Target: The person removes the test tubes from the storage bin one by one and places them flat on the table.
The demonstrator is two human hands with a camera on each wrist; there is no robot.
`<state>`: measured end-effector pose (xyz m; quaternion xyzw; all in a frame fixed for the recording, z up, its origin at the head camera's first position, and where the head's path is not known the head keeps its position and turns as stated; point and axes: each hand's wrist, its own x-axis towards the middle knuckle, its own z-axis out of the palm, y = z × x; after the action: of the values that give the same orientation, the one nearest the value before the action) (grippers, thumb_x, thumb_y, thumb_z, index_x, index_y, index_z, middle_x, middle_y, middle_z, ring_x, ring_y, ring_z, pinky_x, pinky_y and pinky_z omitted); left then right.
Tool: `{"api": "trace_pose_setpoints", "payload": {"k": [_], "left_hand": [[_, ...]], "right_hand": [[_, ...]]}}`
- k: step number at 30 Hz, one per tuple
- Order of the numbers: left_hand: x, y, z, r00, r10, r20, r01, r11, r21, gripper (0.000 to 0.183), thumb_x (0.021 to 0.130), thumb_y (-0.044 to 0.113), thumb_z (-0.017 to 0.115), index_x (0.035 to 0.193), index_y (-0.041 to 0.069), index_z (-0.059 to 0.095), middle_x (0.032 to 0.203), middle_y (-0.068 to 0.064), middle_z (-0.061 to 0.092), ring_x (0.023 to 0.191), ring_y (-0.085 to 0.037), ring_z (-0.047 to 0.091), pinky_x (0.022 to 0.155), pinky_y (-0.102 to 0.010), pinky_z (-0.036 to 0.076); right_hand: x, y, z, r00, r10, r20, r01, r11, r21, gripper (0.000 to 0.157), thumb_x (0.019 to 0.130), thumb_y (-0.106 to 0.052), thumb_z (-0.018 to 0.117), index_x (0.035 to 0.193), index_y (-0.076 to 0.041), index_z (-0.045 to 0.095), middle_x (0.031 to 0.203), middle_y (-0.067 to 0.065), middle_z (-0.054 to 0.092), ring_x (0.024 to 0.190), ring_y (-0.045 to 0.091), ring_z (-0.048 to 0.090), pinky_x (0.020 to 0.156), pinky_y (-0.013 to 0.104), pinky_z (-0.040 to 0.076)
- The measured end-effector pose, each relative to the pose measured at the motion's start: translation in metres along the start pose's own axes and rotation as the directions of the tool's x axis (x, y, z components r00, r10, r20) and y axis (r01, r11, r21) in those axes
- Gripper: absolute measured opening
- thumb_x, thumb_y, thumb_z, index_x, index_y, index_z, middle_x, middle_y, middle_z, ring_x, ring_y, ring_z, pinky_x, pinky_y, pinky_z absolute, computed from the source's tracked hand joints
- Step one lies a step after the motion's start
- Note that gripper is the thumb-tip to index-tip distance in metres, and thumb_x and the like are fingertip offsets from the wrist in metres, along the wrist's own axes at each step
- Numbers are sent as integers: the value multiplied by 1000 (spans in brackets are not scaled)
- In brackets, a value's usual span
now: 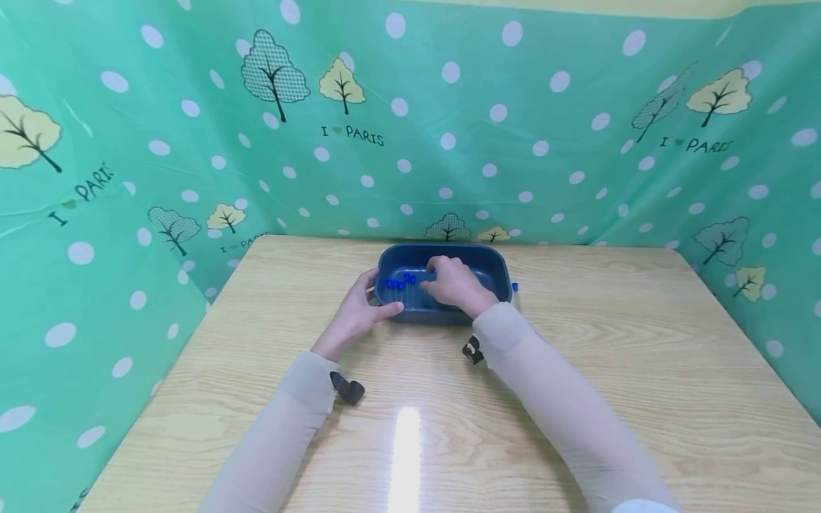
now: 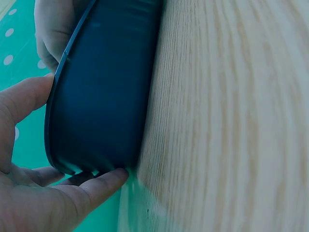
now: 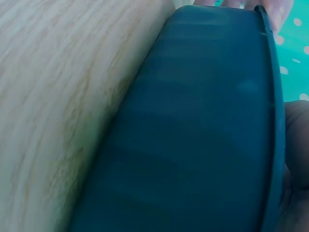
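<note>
A dark blue plastic basin (image 1: 442, 316) stands near the table's back edge. My left hand (image 1: 360, 310) holds its left end, the thumb at the front rim and the fingers along the outer wall; the left wrist view shows this grip closely. Several clear tubes with blue caps (image 1: 400, 285) lie inside the basin at its left. Over the basin's inside is my right hand (image 1: 457, 286), right of the caps, fingers loosely bent, with a gap between thumb and forefinger. I see nothing held there. In the right wrist view, the basin's wall hides most of this hand.
Just outside the basin's right end lies another tube with a blue cap (image 1: 515, 286), partly hidden by the right arm. The wooden table (image 1: 641, 342) extends to both sides. A green dotted cloth (image 1: 449, 107) hangs behind and at the sides.
</note>
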<state>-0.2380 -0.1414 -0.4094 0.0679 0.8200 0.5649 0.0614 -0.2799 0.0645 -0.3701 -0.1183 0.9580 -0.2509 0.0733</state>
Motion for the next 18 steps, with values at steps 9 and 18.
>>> {"api": "trace_pose_setpoints", "payload": {"k": [9, 18], "left_hand": [[0, 4, 0, 1000, -4, 7, 4, 1000, 8, 92, 80, 24, 78, 151, 7, 20, 151, -20, 30, 135, -42, 31, 106, -51, 34], [-1, 9, -2, 999, -28, 19, 28, 1000, -11, 90, 83, 17, 76, 151, 7, 19, 152, -21, 27, 137, -42, 28, 108, -52, 31]], "right_hand": [[10, -4, 10, 1000, 24, 6, -23, 998, -51, 44, 91, -29, 65, 127, -6, 57, 119, 11, 62, 93, 23, 61, 87, 44, 51], [18, -6, 23, 999, 24, 32, -21, 996, -90, 46, 90, -30, 64, 129, -6, 56, 124, 12, 61, 109, 28, 59, 93, 48, 48]]}}
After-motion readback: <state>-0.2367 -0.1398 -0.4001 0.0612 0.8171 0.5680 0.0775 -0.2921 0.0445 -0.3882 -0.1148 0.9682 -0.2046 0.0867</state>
